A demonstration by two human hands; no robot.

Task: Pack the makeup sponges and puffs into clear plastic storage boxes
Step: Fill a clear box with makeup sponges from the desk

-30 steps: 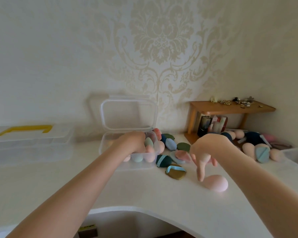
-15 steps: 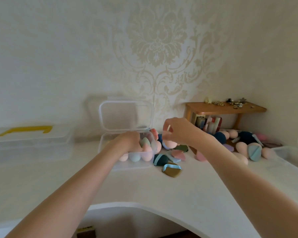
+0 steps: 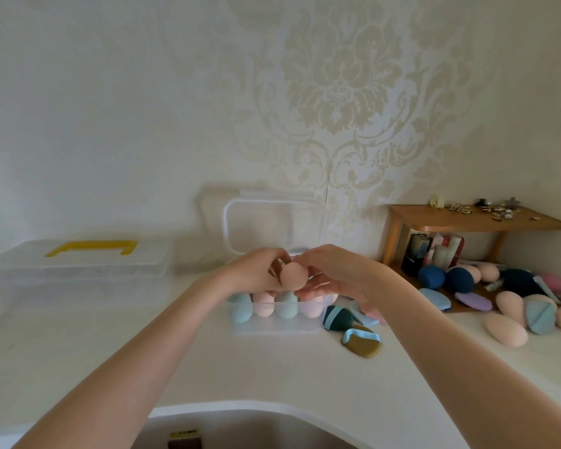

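Currently, on the white tabletop (image 3: 272, 367), an olive puff (image 3: 361, 343) and a dark green puff (image 3: 337, 317) are lying loose. Above the open clear box (image 3: 272, 322), the left hand (image 3: 256, 270) and right hand (image 3: 334, 273) are together pinching one peach sponge (image 3: 293, 276), fingers curled around it. A front row of sponges (image 3: 264, 305) is already filling the box. Farther right, a pile of sponges and puffs (image 3: 512, 306) is awaiting packing: judged roughly half remaining. A second, yellow-handled box (image 3: 91, 264) is sitting closed at far left.
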